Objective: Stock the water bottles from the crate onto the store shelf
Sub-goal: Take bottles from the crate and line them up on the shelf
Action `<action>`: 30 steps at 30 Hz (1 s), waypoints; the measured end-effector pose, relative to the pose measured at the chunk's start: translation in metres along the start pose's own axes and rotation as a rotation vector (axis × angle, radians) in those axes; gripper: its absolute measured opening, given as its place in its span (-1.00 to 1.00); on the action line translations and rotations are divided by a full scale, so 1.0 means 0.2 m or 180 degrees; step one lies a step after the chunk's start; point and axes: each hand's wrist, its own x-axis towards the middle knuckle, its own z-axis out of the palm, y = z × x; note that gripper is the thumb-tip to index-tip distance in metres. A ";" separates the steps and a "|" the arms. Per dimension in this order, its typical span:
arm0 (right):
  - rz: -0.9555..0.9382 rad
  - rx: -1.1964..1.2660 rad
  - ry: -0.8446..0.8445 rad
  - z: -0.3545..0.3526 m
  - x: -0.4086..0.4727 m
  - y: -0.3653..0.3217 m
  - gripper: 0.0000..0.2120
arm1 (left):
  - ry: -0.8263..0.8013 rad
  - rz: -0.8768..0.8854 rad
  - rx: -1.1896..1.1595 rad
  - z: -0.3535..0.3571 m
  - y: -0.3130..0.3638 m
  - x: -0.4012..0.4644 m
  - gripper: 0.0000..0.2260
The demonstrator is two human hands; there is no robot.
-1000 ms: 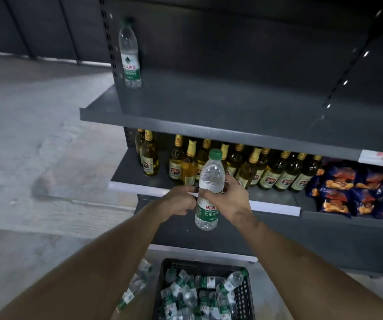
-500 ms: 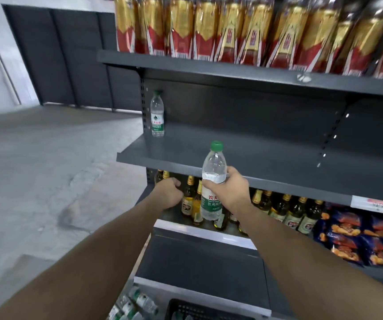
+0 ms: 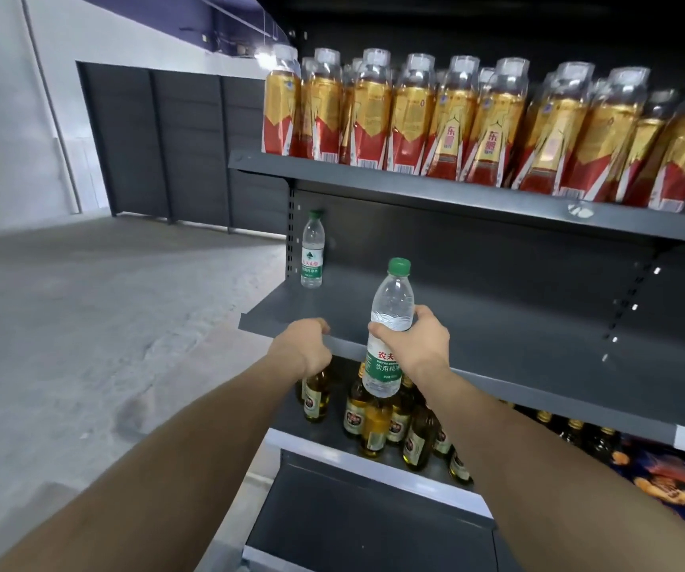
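In front of the dark grey store shelf point(image 3: 497, 319), whose middle board is nearly bare, the right hand point(image 3: 417, 344) holds a water bottle point(image 3: 388, 328) upright at the board's front edge, its base hanging below the edge and its cap above the board. The bottle is clear plastic with a green cap and a green and white label printed with red and white Chinese characters. A second water bottle point(image 3: 312, 249) of the same kind stands alone at the back left corner of that board, its label showing a small green mountain mark. On the board above stand tall drink bottles point(image 3: 448, 121) in gold and red wrappers with red Chinese characters; below are amber glass bottles point(image 3: 374, 419) with gold caps and snack bags point(image 3: 671, 485) to the right. The right fingers and thumb curl round the bottle's waist, forearm reaching up. The left hand point(image 3: 301, 346) is loosely fisted beside it, fingers curled, seemingly at the shelf's front lip and holding nothing visible.
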 end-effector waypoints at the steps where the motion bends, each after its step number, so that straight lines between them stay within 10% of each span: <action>1: 0.0002 0.0004 -0.0007 0.03 0.03 -0.02 -0.54 | 0.0004 0.0001 -0.0021 -0.01 -0.02 0.03 -0.53; 30: 0.0408 0.0033 0.0467 1.17 1.24 -0.07 -0.47 | -0.0542 0.0337 0.0187 -0.03 -0.52 1.53 -0.54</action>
